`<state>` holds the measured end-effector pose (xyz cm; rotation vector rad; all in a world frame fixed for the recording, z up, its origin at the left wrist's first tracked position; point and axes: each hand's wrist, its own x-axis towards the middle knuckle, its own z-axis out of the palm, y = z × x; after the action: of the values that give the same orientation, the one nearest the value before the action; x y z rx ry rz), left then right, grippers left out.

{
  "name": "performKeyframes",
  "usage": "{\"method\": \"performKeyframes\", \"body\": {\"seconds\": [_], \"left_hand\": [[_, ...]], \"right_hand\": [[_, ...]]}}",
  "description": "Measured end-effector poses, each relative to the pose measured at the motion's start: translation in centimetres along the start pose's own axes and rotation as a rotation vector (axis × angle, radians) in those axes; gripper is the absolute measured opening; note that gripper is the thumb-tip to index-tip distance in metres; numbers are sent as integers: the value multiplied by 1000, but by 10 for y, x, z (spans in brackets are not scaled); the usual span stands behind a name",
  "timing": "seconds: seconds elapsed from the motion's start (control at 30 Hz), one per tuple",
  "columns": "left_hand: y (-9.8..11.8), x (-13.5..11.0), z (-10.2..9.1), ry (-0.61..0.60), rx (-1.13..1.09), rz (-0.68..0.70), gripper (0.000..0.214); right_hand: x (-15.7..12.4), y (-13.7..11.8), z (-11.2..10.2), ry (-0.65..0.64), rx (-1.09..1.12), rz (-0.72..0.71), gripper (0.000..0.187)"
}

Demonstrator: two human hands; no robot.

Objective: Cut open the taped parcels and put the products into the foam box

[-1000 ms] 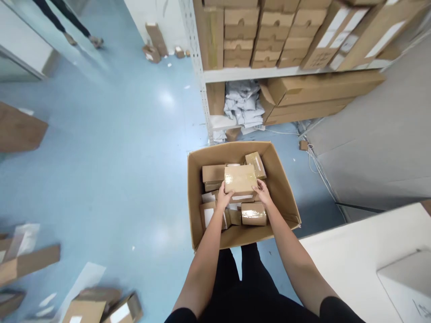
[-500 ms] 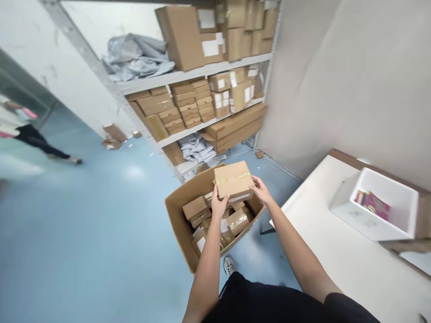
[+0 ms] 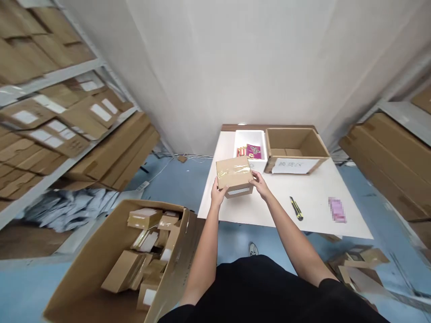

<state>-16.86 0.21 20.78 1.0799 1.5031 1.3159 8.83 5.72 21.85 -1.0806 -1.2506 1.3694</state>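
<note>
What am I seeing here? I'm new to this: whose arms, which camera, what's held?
No machine: a person's bare left hand and right hand hold a brown cardboard box with shiny tape. Every picture comes from one camera on their head, looking forward and down. The white rectangular table bears a white open-topped bin with colourful printed items inside, an open brown cardboard carton with a white label, a black-and-yellow utility knife and a pink item too pixelated to identify. To the left, a large deep cardboard container holds smaller brown parcels.
</note>
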Motion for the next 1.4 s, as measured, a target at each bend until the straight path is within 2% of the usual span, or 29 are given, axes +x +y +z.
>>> {"method": "performKeyframes", "body": {"seconds": [0.07, 0.13, 0.2, 0.3, 0.4, 0.53, 0.67, 0.77, 0.83, 0.9, 0.97, 1.0, 1.1, 1.2, 1.3, 1.4], "left_hand": [[-5, 4, 41, -101, -6, -50, 103], [-14, 7, 72, -187, 2, -85, 104], [-25, 7, 94, -256, 21, -107, 104], [-41, 6, 111, -303, 41, -107, 103], [-53, 4, 112, -290, 57, -110, 99], [-57, 11, 103, -314, 45, -154, 86], [-50, 41, 91, -345, 6, -159, 79], [-42, 68, 83, -445, 18, -92, 78], [-37, 81, 79, -512, 34, -32, 77], [-32, 88, 77, -578, 51, 18, 77], [-27, 89, 79, -642, 82, 64, 77], [-24, 88, 82, -678, 109, 82, 76], [-14, 76, 95, -774, 224, 122, 74], [-9, 47, 107, -756, 289, 146, 72], [-13, -1, 109, -688, 301, 191, 68], [-24, -54, 105, -672, 305, 248, 60]], "right_hand": [[-10, 11, -42, 78, -4, 25, 68], [-22, 27, -72, 135, -13, 66, 69], [-34, 43, -91, 194, -13, 135, 71], [-50, 63, -104, 276, 13, 216, 74], [-57, 72, -101, 309, 21, 198, 79], [-54, 72, -86, 346, 11, 195, 93], [-55, 74, -74, 327, -4, 278, 124], [-61, 75, -74, 270, -80, 317, 138], [-62, 70, -80, 334, -233, 295, 134], [-57, 59, -89, 469, -424, 220, 120], [-45, 44, -99, 530, -541, 128, 107], [-37, 36, -103, 497, -553, 93, 104], [-11, 15, -114, 295, -510, 40, 100], [-4, 4, -128, 125, -602, 50, 82], [-32, 7, -142, 37, -737, 50, 67], [-84, 23, -153, 46, -759, -16, 55]]}}
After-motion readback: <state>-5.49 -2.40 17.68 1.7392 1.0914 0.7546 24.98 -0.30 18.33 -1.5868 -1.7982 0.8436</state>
